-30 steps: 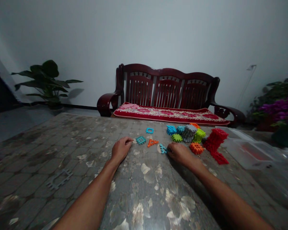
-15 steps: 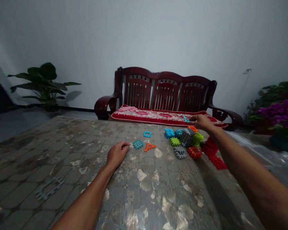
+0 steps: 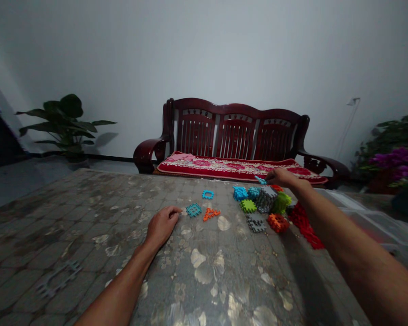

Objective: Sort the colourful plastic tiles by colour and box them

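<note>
My right hand (image 3: 279, 177) pinches a light blue toothed plastic building piece (image 3: 260, 180) above the far side of a heap of stacked pieces. Beneath and around it are blue pieces (image 3: 240, 193), a grey stack (image 3: 266, 199), lime green pieces (image 3: 248, 206) and an orange stack (image 3: 278, 222). My left hand (image 3: 162, 222) rests on the table with loosely bent fingers, nothing visible in it. Just right of its fingertips lies a teal square piece (image 3: 193, 209). An orange triangle frame (image 3: 211, 213) and a blue square frame (image 3: 207, 194) lie near that.
Red pieces (image 3: 305, 225) lie under my right forearm, beside clear plastic boxes (image 3: 370, 222) at the right. A long grey toothed frame (image 3: 59, 278) lies at the near left of the patterned table (image 3: 122, 217). Behind the table stands a wooden bench (image 3: 236, 136).
My right hand has lowered slightly, and the light blue piece in it has tipped flatter and moved a little left. My left hand stays on the table. The view has tilted up slightly.
</note>
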Available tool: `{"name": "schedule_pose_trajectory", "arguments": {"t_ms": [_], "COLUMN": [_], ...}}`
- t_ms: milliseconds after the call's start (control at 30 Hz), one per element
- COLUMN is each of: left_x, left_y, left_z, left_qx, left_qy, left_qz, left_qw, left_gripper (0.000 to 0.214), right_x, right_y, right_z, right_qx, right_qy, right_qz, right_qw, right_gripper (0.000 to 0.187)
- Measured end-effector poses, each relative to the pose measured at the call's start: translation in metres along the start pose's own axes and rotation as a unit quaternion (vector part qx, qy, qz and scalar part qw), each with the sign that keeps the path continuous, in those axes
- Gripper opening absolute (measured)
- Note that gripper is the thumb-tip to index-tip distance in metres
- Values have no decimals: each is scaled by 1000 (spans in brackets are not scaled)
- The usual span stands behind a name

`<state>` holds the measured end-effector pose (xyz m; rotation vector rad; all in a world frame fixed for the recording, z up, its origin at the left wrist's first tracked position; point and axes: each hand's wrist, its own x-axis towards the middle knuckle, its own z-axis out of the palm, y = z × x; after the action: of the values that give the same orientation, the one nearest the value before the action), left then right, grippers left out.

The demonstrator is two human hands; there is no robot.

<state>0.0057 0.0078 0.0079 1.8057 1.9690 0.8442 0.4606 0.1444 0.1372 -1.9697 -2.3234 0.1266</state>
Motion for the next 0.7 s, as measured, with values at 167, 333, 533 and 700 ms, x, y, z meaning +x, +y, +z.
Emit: {"name": "schedule_pose_trajectory", "arguments": {"t_ms": [167, 333, 533, 700], "left_x": [-1, -1, -1, -2], "left_y": [2, 0, 1, 1], "left_z": [-1, 0, -1, 0], "left_qx": [0, -7, -7, -10], "left_qy": [6, 13, -1, 3], "left_qz": [0, 2, -4, 3], "left_qw": [1000, 1000, 1000, 1000], "left_gripper": [24, 24, 25, 25], "right_x": [2, -1, -6, -21], "right_y": [-3, 1, -25, -99], "right_z": [3, 1, -4, 32], "right_qx": [22, 22, 40, 114], "right_qy": [0, 27, 121, 87], "right_qz": [12, 35, 36, -101], "right_qw": [1000, 999, 991, 984], "right_gripper": [19, 18, 28, 30]}}
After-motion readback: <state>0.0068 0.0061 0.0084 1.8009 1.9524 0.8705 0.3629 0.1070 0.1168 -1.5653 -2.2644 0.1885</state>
